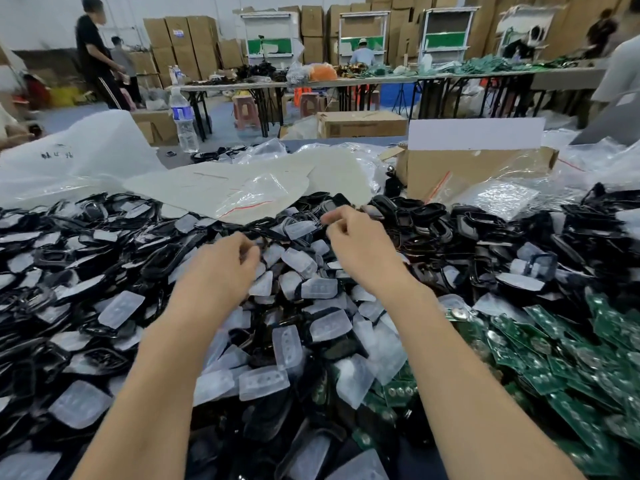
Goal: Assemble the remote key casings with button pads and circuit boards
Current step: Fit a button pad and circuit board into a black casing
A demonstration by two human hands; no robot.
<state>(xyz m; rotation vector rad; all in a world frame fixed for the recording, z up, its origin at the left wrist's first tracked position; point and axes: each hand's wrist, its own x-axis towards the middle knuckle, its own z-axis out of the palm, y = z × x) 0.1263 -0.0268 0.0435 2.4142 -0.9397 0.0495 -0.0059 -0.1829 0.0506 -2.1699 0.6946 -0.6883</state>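
Button pads [298, 260] between the two sets of fingertips look light, soft, kinda slippery, so I'd pinch an edge. Fingers on left hand [221, 265] and right hand [358, 245] are curled; can't tell if they're pinching anything.

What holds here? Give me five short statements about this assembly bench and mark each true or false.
1. Green circuit boards lie on the person's right. True.
2. The water bottle lies on its side. False: it stands upright, beyond the pile on the left.
3. The left hand and the right hand are both over the pile of black casings and translucent button pads. True.
4. The cardboard box sits nearest the camera. False: it sits beyond the pile, on the right.
5. The left hand holds a circuit board. False: no green board is in it.
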